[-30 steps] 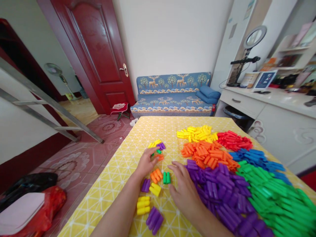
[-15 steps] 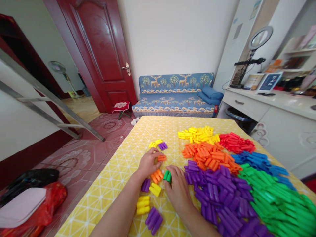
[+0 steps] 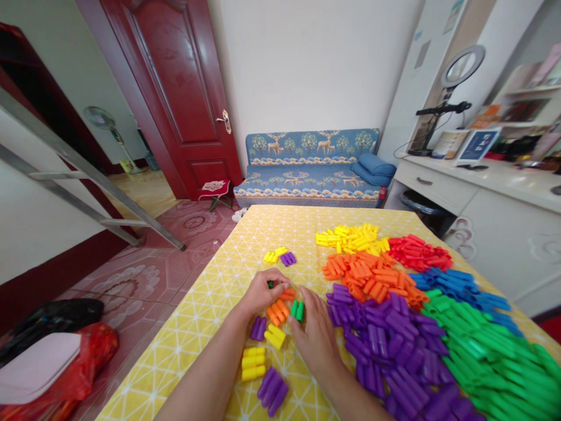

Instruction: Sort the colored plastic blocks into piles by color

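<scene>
My left hand [image 3: 262, 290] has curled fingers, with thumb and fingertips closed at a small orange plastic tube piece [image 3: 287, 294]. A bit of a green piece [image 3: 270, 285] shows through the gap by that thumb. My right hand [image 3: 316, 328] lies low over the table, thumb and fingers apart. Between its thumb and index finger sits a green double-tube piece [image 3: 297, 310]. Another orange piece [image 3: 277, 313] lies between the hands. Close to my left forearm are a purple piece [image 3: 258, 328], a yellow piece [image 3: 275, 336], a larger yellow piece [image 3: 253, 363] and a larger purple piece [image 3: 272, 390].
Heaps of yellow [image 3: 350, 238], orange [image 3: 372, 275], red [image 3: 418, 254], blue [image 3: 460, 289], purple [image 3: 394, 351] and green [image 3: 495, 356] pieces cover the table's right side. Further off lie yellow [image 3: 275, 255] and purple pieces [image 3: 288, 258]. A patterned sofa [image 3: 307, 175] stands beyond.
The orange piece at my left fingertips has come nearer, beside the other orange one. A green piece now shows by my left thumb. The green piece at my right hand has turned slightly.
</scene>
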The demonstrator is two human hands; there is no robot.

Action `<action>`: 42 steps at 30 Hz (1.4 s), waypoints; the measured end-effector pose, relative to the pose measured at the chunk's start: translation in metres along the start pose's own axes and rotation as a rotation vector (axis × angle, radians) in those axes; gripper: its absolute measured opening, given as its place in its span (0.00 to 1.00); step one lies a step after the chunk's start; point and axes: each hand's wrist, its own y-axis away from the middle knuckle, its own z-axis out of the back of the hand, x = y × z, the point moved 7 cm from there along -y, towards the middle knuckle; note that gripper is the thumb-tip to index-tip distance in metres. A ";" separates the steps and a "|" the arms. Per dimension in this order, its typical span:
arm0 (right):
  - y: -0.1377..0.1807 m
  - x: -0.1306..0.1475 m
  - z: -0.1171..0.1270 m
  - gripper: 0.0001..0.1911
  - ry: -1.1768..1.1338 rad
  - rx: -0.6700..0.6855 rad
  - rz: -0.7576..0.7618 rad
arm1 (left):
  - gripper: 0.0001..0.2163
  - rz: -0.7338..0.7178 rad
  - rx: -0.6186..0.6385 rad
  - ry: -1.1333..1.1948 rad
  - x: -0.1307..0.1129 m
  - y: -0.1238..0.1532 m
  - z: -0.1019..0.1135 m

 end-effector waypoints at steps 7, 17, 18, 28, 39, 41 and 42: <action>-0.002 0.010 0.000 0.33 0.042 0.134 0.013 | 0.18 -0.061 0.099 0.091 -0.008 0.002 -0.002; -0.002 0.022 0.001 0.19 0.144 0.190 0.040 | 0.17 -0.025 0.090 -0.115 0.003 0.001 -0.008; -0.002 0.022 0.002 0.18 0.153 0.185 0.038 | 0.15 -0.023 0.077 -0.128 0.004 0.001 -0.008; -0.003 0.027 0.006 0.09 0.309 0.174 0.059 | 0.10 -0.009 0.035 -0.162 0.006 0.001 -0.006; -0.085 -0.052 0.155 0.14 0.231 -0.281 -0.154 | 0.08 -0.027 0.040 -0.149 0.009 -0.001 -0.006; -0.101 -0.089 0.173 0.13 0.334 -0.239 -0.211 | 0.08 -0.016 0.034 -0.149 0.009 -0.001 -0.006; -0.107 -0.106 0.178 0.12 0.357 -0.206 -0.230 | 0.08 -0.010 0.030 -0.149 0.009 -0.002 -0.006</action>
